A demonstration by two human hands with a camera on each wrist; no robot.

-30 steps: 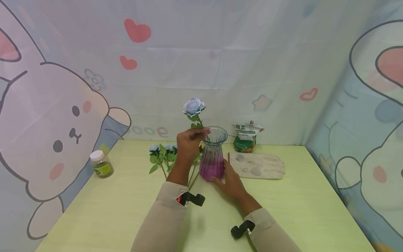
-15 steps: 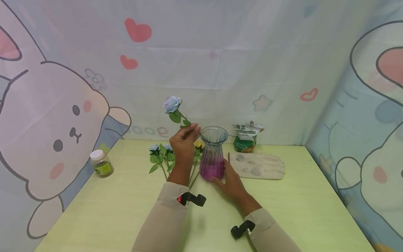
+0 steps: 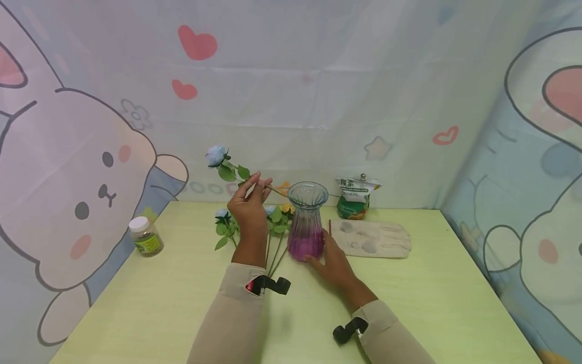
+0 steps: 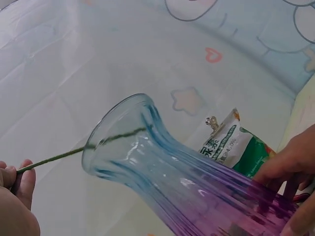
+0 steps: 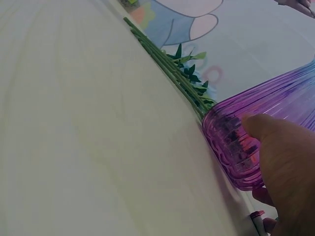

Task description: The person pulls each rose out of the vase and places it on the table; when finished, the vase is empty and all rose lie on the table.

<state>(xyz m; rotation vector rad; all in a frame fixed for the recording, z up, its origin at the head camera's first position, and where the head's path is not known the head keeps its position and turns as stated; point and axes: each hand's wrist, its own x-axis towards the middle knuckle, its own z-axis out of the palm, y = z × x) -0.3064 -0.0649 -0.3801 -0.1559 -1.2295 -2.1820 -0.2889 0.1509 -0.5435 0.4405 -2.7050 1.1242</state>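
Observation:
A light-blue rose point(image 3: 216, 156) leans far to the left in the head view, its green stem point(image 4: 59, 156) pinched between the thumb and fingers of my left hand point(image 3: 249, 205). The stem's lower end reaches inside the mouth of a glass vase point(image 4: 120, 140), blue at the rim and purple at the base. My right hand point(image 3: 335, 263) holds the lower part of the vase point(image 3: 306, 227), which stands upright on the table. In the right wrist view the thumb of my right hand point(image 5: 285, 162) lies against the purple glass.
Several blue and yellow flowers point(image 3: 277, 222) lie on the table point(image 3: 150, 313) left of the vase. Behind, to the right, stands a clipped green-and-white bag point(image 3: 356, 199), with folded pale gloves point(image 3: 375, 240) before it. A white-capped jar point(image 3: 146, 237) sits at the left edge.
My left hand has moved left and tipped the rose from nearly upright to a strong leftward slant. The right hand and the vase have stayed in place.

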